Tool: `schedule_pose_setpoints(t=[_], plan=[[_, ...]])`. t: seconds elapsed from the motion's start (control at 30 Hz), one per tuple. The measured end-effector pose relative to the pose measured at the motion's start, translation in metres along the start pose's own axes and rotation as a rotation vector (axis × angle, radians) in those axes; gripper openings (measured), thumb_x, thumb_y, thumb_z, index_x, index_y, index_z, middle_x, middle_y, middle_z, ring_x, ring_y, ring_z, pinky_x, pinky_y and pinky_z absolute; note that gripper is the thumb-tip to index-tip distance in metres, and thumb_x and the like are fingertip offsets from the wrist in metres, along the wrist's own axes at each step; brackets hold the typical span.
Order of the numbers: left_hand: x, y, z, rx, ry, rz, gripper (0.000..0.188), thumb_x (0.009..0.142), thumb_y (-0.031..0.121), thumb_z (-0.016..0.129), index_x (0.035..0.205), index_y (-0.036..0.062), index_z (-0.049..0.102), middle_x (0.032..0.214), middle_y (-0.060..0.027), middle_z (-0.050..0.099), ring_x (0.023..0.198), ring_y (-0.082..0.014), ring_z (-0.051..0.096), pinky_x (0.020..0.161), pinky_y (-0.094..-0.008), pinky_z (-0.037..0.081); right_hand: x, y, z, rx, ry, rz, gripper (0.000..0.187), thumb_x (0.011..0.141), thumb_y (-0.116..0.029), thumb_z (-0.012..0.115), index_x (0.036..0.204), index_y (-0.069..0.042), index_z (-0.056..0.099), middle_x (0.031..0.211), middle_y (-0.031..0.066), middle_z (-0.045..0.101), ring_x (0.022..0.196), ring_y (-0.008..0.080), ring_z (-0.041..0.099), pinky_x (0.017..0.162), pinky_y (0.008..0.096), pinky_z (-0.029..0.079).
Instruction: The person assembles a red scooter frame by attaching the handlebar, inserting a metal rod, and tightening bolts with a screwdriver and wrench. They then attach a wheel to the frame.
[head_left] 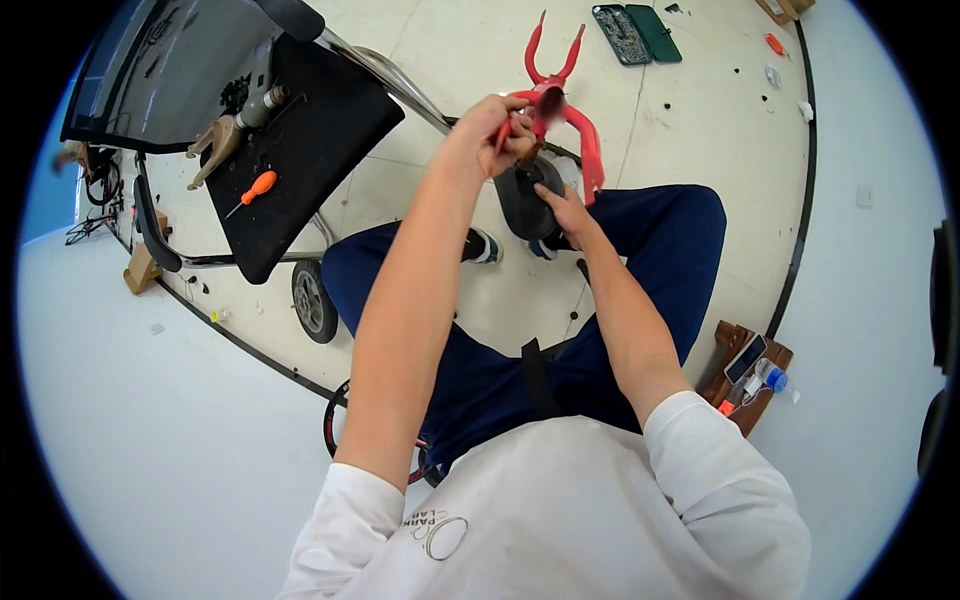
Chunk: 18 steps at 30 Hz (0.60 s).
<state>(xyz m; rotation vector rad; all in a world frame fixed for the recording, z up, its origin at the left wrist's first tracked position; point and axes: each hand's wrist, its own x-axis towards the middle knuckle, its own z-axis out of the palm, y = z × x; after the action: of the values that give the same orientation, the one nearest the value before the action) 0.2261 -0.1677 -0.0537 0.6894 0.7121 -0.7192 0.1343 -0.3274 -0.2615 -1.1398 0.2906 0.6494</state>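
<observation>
In front of me, above my knees, is a red forked metal frame (586,150), like a small bike frame, with two prongs pointing away and a dark round tube opening. My left hand (497,135) is closed around a red part of it, fingers curled in. Below the frame hangs a black rounded part (522,205), perhaps a saddle or small wheel; its kind is unclear. My right hand (566,213) grips its right edge, thumb on top and fingers mostly hidden. Whether the black part is joined to the frame, I cannot tell.
At left stands a black chair (320,130) holding an orange screwdriver (252,193), a beige forked part (215,150) and a grey cylinder (262,106). A green case (654,34) lies open on the floor ahead. A brown wooden stool (752,409) at right carries a phone and bottle.
</observation>
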Motion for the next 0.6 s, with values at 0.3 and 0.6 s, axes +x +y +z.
schedule_pose_setpoints(t=[0.3,0.6], plan=[[-0.006,0.002,0.0,-0.008,0.008,0.048,0.008,0.101,0.012,0.043,0.101,0.0039,0.045,0.066,0.0017,0.043,0.047,-0.0004,0.04,0.031,-0.0148,0.027,-0.015,-0.001,0.012,-0.114,0.097,-0.021,0.051,0.093,-0.027,0.067,0.128,0.005,0.051,0.115,0.0135,0.065,0.1,0.0189,0.064,0.085,0.0318,0.052],[-0.005,0.007,-0.004,0.004,0.006,0.058,0.015,0.101,0.013,0.041,0.091,0.0033,0.046,0.065,0.0013,0.045,0.044,-0.0002,0.04,0.032,-0.0157,0.027,0.008,-0.017,-0.003,-0.854,0.377,-0.396,0.046,0.081,-0.036,0.077,0.105,0.001,0.065,0.09,0.012,0.069,0.085,0.0224,0.066,0.075,0.0332,0.052]])
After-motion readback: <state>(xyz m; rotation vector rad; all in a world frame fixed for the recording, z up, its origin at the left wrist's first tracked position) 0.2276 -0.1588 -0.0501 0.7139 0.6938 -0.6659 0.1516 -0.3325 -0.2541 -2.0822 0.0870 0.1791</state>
